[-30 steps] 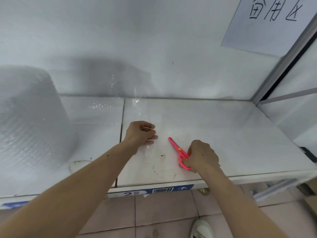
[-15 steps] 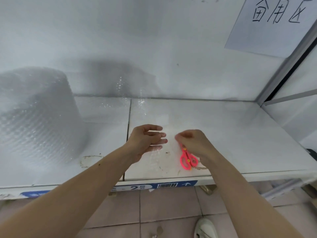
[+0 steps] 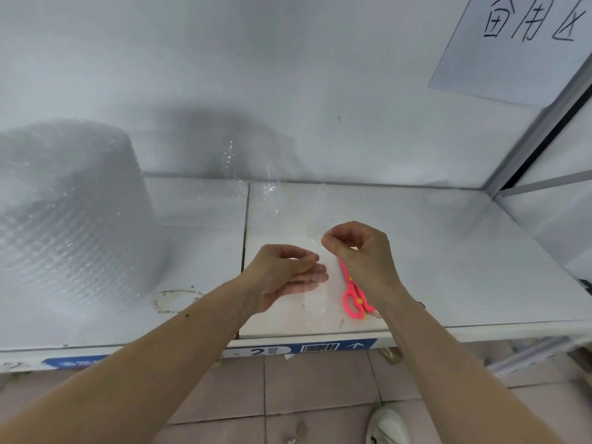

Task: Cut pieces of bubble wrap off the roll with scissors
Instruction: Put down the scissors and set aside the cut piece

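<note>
Both hands pinch clear wrap piece (image 3: 315,251) above shelf (image 3: 448,251): left hand (image 3: 285,272) lower, right hand (image 3: 358,251) now raised higher. Scissors (image 3: 352,294) released, flat on shelf under right wrist. Roll (image 3: 70,213) upright, far left.

Ahead of you stands a white shelf (image 3: 448,251), its surface split by a dark seam left of centre. A ring-shaped stain (image 3: 177,301) marks the left panel near the front. Along the front edge runs a blue label strip (image 3: 307,349) printed with a "2", a barcode and an arrow. A paper sign (image 3: 519,43) with handwritten characters hangs on the white wall (image 3: 288,75) at upper right. Below lie pinkish floor tiles (image 3: 314,386) and a white shoe (image 3: 387,426).
</note>
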`<act>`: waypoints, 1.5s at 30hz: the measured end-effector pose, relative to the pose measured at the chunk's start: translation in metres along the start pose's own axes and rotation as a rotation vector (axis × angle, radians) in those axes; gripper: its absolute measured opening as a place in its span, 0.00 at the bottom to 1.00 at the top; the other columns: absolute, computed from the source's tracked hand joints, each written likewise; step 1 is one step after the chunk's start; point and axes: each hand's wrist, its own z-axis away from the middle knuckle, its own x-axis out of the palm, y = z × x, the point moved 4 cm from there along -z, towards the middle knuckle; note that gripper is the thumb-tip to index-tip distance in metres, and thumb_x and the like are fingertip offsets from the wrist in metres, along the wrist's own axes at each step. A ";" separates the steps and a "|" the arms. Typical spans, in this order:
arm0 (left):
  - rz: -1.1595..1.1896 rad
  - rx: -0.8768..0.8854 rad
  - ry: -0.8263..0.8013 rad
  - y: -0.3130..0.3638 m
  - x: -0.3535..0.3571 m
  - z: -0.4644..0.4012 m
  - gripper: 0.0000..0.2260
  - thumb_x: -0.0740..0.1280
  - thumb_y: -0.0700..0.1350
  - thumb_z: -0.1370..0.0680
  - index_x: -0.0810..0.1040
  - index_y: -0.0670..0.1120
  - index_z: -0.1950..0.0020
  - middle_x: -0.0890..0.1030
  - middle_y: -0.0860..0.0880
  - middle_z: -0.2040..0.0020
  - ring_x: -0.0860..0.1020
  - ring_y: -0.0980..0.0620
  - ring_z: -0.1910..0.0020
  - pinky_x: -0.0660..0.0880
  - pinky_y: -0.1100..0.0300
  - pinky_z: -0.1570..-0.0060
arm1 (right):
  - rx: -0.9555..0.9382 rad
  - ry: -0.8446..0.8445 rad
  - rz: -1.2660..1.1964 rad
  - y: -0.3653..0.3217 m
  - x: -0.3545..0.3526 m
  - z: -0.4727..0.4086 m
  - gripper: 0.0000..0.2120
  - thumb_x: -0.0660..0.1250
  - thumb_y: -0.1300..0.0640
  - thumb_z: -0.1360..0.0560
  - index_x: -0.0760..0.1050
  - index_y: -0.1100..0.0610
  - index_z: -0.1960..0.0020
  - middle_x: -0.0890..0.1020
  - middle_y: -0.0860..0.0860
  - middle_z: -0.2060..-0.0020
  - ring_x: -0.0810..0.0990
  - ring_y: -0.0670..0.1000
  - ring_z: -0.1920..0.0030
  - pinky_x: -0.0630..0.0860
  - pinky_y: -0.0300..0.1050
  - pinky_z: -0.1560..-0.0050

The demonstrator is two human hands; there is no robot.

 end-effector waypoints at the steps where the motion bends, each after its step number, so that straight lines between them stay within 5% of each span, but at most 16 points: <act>1: 0.027 -0.002 0.001 0.002 0.000 -0.001 0.11 0.68 0.38 0.23 0.78 0.34 0.43 0.85 0.37 0.51 0.85 0.44 0.52 0.82 0.57 0.57 | -0.028 -0.007 0.021 -0.001 0.000 0.000 0.03 0.74 0.61 0.29 0.83 0.54 0.58 0.86 0.46 0.61 0.83 0.42 0.57 0.76 0.32 0.54; 4: 0.113 -0.016 0.003 0.005 0.000 -0.002 0.11 0.66 0.36 0.22 0.77 0.33 0.42 0.84 0.36 0.49 0.84 0.43 0.50 0.82 0.55 0.52 | -0.083 -0.036 0.064 -0.005 0.000 0.001 0.04 0.75 0.61 0.29 0.84 0.53 0.58 0.86 0.44 0.59 0.83 0.43 0.55 0.78 0.39 0.53; 8: 0.179 -0.041 0.003 0.011 0.001 -0.003 0.09 0.60 0.35 0.19 0.77 0.34 0.43 0.84 0.35 0.49 0.85 0.44 0.53 0.81 0.54 0.52 | -0.170 -0.102 0.138 -0.007 -0.001 0.005 0.05 0.73 0.62 0.28 0.85 0.53 0.57 0.86 0.40 0.57 0.83 0.41 0.55 0.75 0.35 0.58; 12: 0.210 -0.079 0.037 0.012 0.000 -0.007 0.16 0.58 0.44 0.17 0.76 0.34 0.39 0.83 0.35 0.47 0.82 0.40 0.50 0.77 0.49 0.42 | -0.294 -0.143 0.312 -0.008 0.000 0.009 0.06 0.72 0.63 0.27 0.85 0.52 0.55 0.84 0.36 0.53 0.81 0.41 0.48 0.76 0.40 0.49; 16: 0.250 -0.115 0.000 0.013 0.001 -0.006 0.20 0.60 0.52 0.18 0.77 0.35 0.41 0.84 0.37 0.52 0.83 0.43 0.55 0.78 0.50 0.45 | -0.493 -0.148 0.562 -0.009 0.002 0.012 0.06 0.71 0.57 0.25 0.85 0.51 0.51 0.84 0.43 0.47 0.80 0.45 0.44 0.78 0.48 0.46; 21: 0.188 -0.086 -0.093 0.018 0.004 0.001 0.12 0.63 0.31 0.23 0.75 0.32 0.39 0.81 0.37 0.46 0.81 0.43 0.50 0.79 0.54 0.45 | -0.565 -0.164 0.660 -0.008 0.002 0.013 0.09 0.70 0.63 0.27 0.85 0.51 0.52 0.81 0.45 0.49 0.79 0.47 0.49 0.79 0.48 0.56; 25: 0.205 -0.039 -0.107 0.017 0.002 0.001 0.23 0.60 0.22 0.27 0.69 0.34 0.33 0.81 0.32 0.44 0.83 0.38 0.47 0.81 0.52 0.48 | -0.238 -0.127 0.393 -0.010 -0.003 0.008 0.16 0.64 0.69 0.29 0.82 0.52 0.52 0.79 0.42 0.51 0.77 0.40 0.49 0.71 0.34 0.55; 29: 0.122 -0.029 -0.159 0.016 0.006 0.003 0.26 0.60 0.21 0.27 0.68 0.38 0.31 0.82 0.34 0.44 0.82 0.38 0.46 0.80 0.50 0.46 | 0.129 -0.173 0.115 -0.005 -0.002 0.007 0.10 0.68 0.51 0.24 0.78 0.51 0.43 0.82 0.43 0.50 0.80 0.40 0.51 0.72 0.35 0.53; 33: 0.044 -0.041 -0.221 0.015 0.010 0.004 0.29 0.60 0.21 0.27 0.66 0.41 0.29 0.81 0.34 0.42 0.82 0.38 0.44 0.79 0.50 0.45 | 0.132 -0.198 0.071 -0.005 -0.002 0.009 0.05 0.71 0.54 0.25 0.82 0.55 0.54 0.86 0.49 0.61 0.85 0.45 0.60 0.77 0.39 0.54; 37: 0.054 -0.058 -0.249 0.017 0.015 0.005 0.19 0.62 0.25 0.24 0.71 0.37 0.35 0.81 0.33 0.44 0.82 0.38 0.45 0.80 0.52 0.47 | 0.171 -0.140 0.017 0.001 -0.011 0.007 0.05 0.72 0.55 0.26 0.82 0.56 0.59 0.85 0.50 0.66 0.84 0.47 0.62 0.77 0.42 0.56; 41: -0.172 -0.034 -0.220 0.018 0.022 0.002 0.09 0.67 0.37 0.23 0.78 0.34 0.45 0.84 0.38 0.53 0.84 0.47 0.54 0.82 0.59 0.56 | 0.247 -0.011 -0.008 0.006 -0.029 0.005 0.09 0.73 0.53 0.27 0.82 0.59 0.60 0.83 0.50 0.68 0.80 0.45 0.65 0.74 0.40 0.61; 45: -0.250 -0.013 -0.148 0.023 0.031 -0.014 0.08 0.69 0.39 0.23 0.81 0.34 0.49 0.85 0.39 0.56 0.83 0.50 0.60 0.81 0.62 0.60 | 0.320 0.066 -0.044 0.008 -0.054 0.000 0.11 0.73 0.54 0.27 0.81 0.59 0.64 0.83 0.52 0.68 0.79 0.46 0.68 0.72 0.39 0.64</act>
